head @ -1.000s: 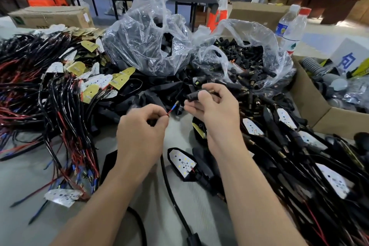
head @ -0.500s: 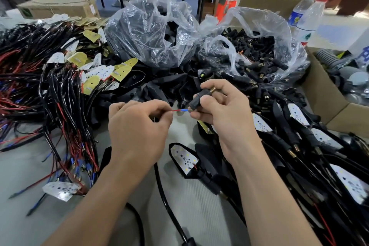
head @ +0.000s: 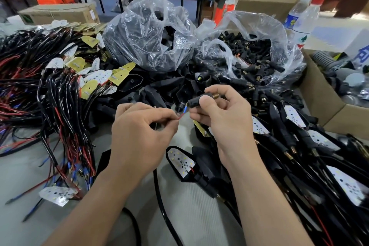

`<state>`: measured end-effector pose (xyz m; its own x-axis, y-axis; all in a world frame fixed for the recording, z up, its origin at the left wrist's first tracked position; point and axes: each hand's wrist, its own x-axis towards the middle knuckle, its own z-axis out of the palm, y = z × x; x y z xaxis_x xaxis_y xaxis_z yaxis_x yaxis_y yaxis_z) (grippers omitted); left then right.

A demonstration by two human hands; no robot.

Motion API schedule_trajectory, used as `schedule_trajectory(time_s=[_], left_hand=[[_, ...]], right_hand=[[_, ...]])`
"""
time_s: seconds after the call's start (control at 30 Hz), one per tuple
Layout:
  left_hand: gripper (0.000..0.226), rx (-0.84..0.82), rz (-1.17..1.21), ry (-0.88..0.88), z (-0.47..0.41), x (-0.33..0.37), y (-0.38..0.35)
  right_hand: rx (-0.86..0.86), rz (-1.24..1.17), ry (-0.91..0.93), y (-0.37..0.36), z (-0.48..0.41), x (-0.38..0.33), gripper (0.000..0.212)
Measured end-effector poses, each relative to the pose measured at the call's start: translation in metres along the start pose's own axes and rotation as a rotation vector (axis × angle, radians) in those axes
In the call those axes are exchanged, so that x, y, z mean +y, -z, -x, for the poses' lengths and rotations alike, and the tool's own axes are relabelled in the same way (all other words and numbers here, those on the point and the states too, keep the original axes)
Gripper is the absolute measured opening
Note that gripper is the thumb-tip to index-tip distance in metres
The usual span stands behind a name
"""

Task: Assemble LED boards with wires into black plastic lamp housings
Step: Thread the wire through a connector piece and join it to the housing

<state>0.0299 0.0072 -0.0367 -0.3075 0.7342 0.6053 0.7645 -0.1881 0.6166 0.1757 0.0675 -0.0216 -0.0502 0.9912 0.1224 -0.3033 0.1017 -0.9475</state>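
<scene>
Wire (head: 182,114) with the blue tip looks thin and bendy; the fingers of your left hand (head: 139,138) pinch it close to the end. Your right hand (head: 225,120) fingers pinch the black plastic part (head: 197,101), likely light and hard, right at the tip, above the counter (head: 191,215).

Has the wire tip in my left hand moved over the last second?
Yes. Against the finished lamp lying nearer you, the wire tip has shifted right, reaching the mouth of the black plug in the right hand.
</scene>
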Motion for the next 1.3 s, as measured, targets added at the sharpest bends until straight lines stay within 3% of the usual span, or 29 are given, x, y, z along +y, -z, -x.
schedule_trajectory(time_s=[0.5,0.63,0.73,0.9,1.07,1.3], left_hand=[[0.008,-0.011,-0.035,-0.058,-0.0002,-0.0023,0.0032],[0.012,-0.019,-0.046,0.001,-0.0019,-0.0016,0.0036],[0.02,-0.025,-0.053,-0.002,-0.0024,-0.0034,0.0036],[0.011,0.004,-0.039,-0.012,-0.0021,-0.0004,0.0034],[0.022,-0.046,-0.066,0.038,-0.0008,-0.0048,0.0032],[0.019,0.011,-0.09,0.035,-0.0027,-0.0046,0.0045]], right_hand=[[-0.032,0.004,-0.045,0.0038,-0.0035,0.0015,0.016],[-0.085,0.057,-0.038,0.0029,-0.0022,0.0005,0.019],[-0.001,0.001,-0.022,0.0019,-0.0025,-0.0012,0.019],[0.036,-0.073,-0.036,0.005,-0.0032,-0.0053,0.02],[-0.053,0.0,-0.051,0.0015,-0.0012,-0.0045,0.024],[-0.141,0.215,-0.029,0.0075,-0.0016,-0.0046,0.033]])
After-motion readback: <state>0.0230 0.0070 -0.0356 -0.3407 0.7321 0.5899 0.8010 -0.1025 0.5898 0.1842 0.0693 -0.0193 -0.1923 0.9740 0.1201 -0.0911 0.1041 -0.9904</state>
